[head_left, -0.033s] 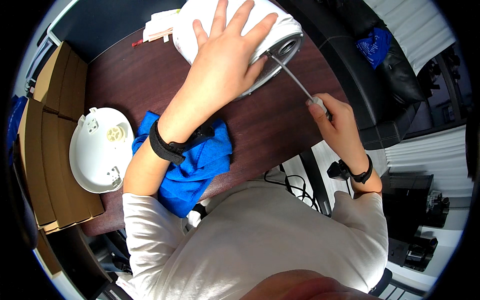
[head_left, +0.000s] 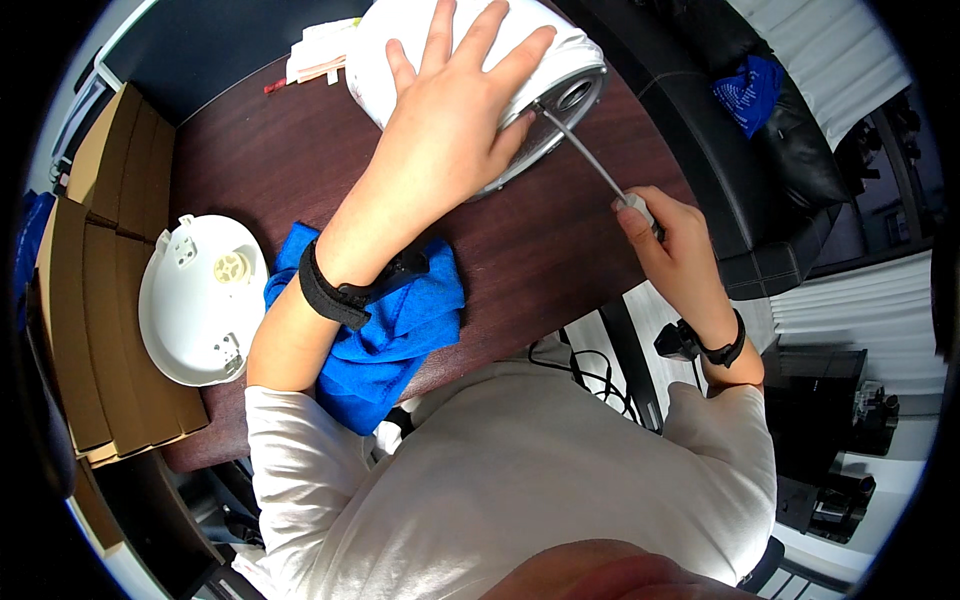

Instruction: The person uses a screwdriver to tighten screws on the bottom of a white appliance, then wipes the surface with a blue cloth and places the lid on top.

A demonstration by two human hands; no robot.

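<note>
The left hand [head_left: 445,130] reaches far forward over the table [head_left: 540,260], the forearm stretched out and a black strap around the wrist. Its palm lies flat on the white appliance [head_left: 400,45], with the fingers spread wide over the rounded body; this grip is released, pressing down and not closing on anything. The right hand [head_left: 670,235] comes in from the right side, with the elbow bent and a black band on the wrist. Its grip is clenched around the pale handle of a screwdriver [head_left: 590,160], whose thin metal shaft runs up and to the left until the tip touches the grey underside of the appliance, close to the thumb of the left hand.

The appliance lies on its side at the far edge of the dark wooden table (the surface is smooth and a little shiny). Under the left forearm there is a soft blue cloth [head_left: 390,330], crumpled. To the left of it rests a round white plastic lid [head_left: 195,300], next to some flat brown cardboard boxes [head_left: 90,270].
</note>
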